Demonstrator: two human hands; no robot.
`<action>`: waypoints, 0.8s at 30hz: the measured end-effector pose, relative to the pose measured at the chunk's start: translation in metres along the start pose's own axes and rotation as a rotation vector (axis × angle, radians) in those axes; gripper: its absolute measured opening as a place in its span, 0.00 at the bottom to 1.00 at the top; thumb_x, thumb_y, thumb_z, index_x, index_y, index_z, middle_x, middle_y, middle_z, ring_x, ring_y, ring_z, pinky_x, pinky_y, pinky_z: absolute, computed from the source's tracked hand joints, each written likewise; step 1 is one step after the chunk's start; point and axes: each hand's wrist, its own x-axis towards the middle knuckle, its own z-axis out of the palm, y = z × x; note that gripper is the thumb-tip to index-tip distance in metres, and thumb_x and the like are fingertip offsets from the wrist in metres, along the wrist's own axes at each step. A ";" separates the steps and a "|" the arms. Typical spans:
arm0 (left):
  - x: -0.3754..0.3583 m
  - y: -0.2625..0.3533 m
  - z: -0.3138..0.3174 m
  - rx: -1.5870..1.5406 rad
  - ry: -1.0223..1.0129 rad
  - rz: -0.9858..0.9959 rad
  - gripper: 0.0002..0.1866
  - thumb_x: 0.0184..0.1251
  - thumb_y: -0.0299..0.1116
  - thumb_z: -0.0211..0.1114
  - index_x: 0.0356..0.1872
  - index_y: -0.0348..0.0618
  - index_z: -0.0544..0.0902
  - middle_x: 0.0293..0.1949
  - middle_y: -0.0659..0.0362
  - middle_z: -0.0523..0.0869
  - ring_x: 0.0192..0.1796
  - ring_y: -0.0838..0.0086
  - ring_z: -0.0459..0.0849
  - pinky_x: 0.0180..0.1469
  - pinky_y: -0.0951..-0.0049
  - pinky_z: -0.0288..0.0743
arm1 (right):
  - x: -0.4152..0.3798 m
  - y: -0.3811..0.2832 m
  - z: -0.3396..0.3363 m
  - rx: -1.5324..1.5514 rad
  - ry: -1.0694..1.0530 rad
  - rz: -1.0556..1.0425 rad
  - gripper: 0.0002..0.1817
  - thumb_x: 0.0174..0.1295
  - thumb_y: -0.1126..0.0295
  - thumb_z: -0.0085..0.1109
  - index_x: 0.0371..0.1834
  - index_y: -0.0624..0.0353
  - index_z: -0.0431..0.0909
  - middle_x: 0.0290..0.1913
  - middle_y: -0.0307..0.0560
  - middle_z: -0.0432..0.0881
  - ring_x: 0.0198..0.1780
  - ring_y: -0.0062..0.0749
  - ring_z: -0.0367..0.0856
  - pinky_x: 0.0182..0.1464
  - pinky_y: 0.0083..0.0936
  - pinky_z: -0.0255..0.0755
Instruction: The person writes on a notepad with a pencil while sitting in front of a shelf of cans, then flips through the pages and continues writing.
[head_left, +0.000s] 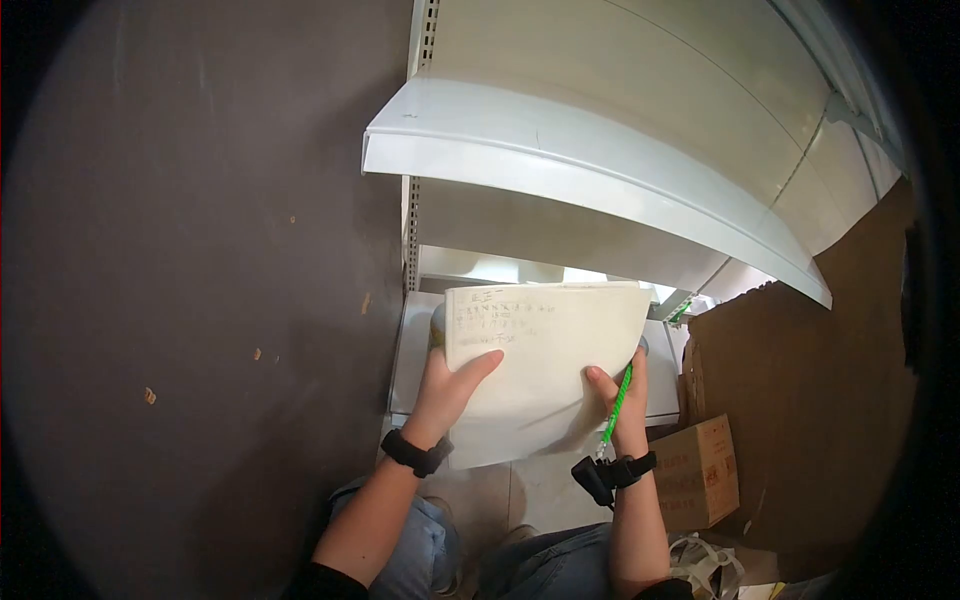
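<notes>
A cream-white paper pad is held up in front of me, with rows of handwritten marks and numbers near its top left. My left hand grips its left edge, the thumb lying on the front and the fingers hidden behind. On the opposite edge, my right hand grips it too, thumb over the front. A green pen lies along the right hand, slanting down toward the wrist. Each wrist wears a black strap, and a small black device sits at the right one.
A white metal shelf juts out above the pad, with a lower shelf behind it. To the left rises a dark wall panel. Cardboard boxes stand on the right, beside white straps at the bottom.
</notes>
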 end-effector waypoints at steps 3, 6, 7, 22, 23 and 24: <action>0.003 -0.004 -0.004 -0.002 0.020 -0.009 0.16 0.58 0.28 0.61 0.48 0.32 0.76 0.44 0.56 0.81 0.45 0.77 0.78 0.46 0.78 0.71 | 0.002 0.007 -0.002 0.022 -0.005 -0.056 0.29 0.47 0.69 0.67 0.52 0.64 0.64 0.48 0.47 0.72 0.50 0.31 0.70 0.54 0.26 0.64; 0.003 -0.003 -0.004 0.009 0.038 -0.005 0.15 0.58 0.29 0.62 0.46 0.32 0.77 0.42 0.56 0.82 0.44 0.77 0.79 0.45 0.78 0.72 | -0.001 -0.003 -0.002 0.027 -0.023 -0.059 0.32 0.46 0.67 0.67 0.54 0.65 0.64 0.48 0.46 0.72 0.51 0.31 0.70 0.55 0.27 0.64; 0.002 -0.001 -0.004 0.021 0.025 -0.005 0.16 0.57 0.29 0.62 0.45 0.32 0.77 0.41 0.56 0.81 0.43 0.77 0.79 0.45 0.77 0.72 | -0.002 -0.006 -0.002 0.064 -0.055 0.000 0.32 0.46 0.66 0.67 0.55 0.64 0.65 0.49 0.46 0.73 0.51 0.31 0.70 0.55 0.26 0.63; -0.008 0.002 0.000 -0.035 -0.102 -0.004 0.20 0.54 0.30 0.66 0.48 0.36 0.75 0.43 0.57 0.81 0.45 0.77 0.78 0.47 0.77 0.72 | -0.001 -0.004 0.000 -0.022 -0.064 0.002 0.26 0.52 0.70 0.65 0.51 0.63 0.63 0.47 0.48 0.73 0.49 0.30 0.71 0.52 0.26 0.66; -0.008 0.002 -0.001 -0.033 -0.100 -0.013 0.20 0.54 0.30 0.66 0.48 0.36 0.75 0.43 0.57 0.81 0.45 0.78 0.78 0.47 0.77 0.72 | -0.002 -0.004 0.001 -0.079 -0.031 -0.005 0.26 0.51 0.71 0.65 0.51 0.64 0.63 0.47 0.49 0.72 0.49 0.31 0.71 0.52 0.26 0.66; -0.008 0.002 -0.001 -0.033 -0.101 -0.013 0.20 0.54 0.30 0.66 0.48 0.36 0.75 0.43 0.57 0.81 0.45 0.78 0.78 0.47 0.77 0.72 | -0.001 -0.003 0.000 -0.079 -0.030 -0.005 0.26 0.51 0.71 0.65 0.51 0.64 0.63 0.47 0.49 0.72 0.49 0.31 0.71 0.52 0.26 0.66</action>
